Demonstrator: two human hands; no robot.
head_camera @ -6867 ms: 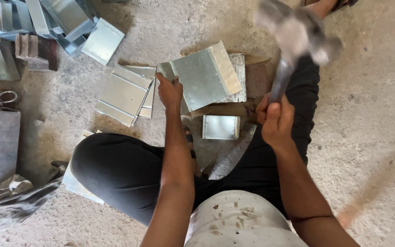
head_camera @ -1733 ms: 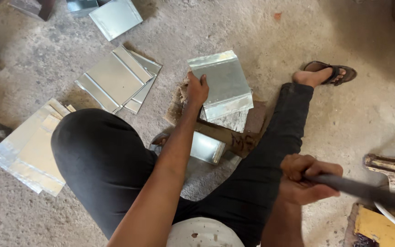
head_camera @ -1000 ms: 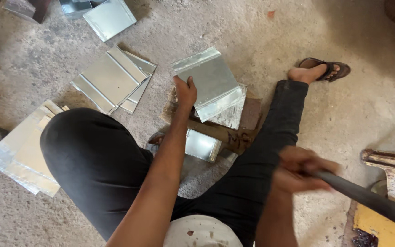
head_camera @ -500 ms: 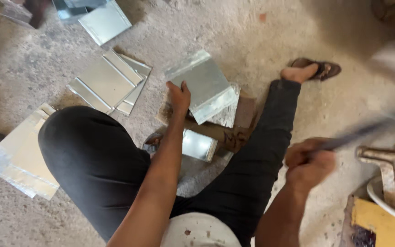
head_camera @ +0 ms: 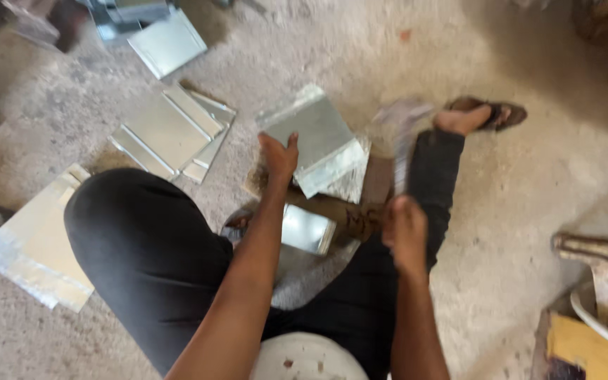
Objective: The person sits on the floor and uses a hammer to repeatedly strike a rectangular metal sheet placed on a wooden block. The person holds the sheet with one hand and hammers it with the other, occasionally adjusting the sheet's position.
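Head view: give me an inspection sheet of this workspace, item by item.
Surface: rough concrete floor, dusty.
Job's things: folded metal sheet on a wooden block; hammer, blurred.
Clutter: more sheets left of it, one sheet by the knee, another at top.
Hands: left hand presses on the folded sheet; right hand grips the hammer handle.
Cables: nothing seen.
Surroundings: sandalled foot, yellow box, metal tool at right.
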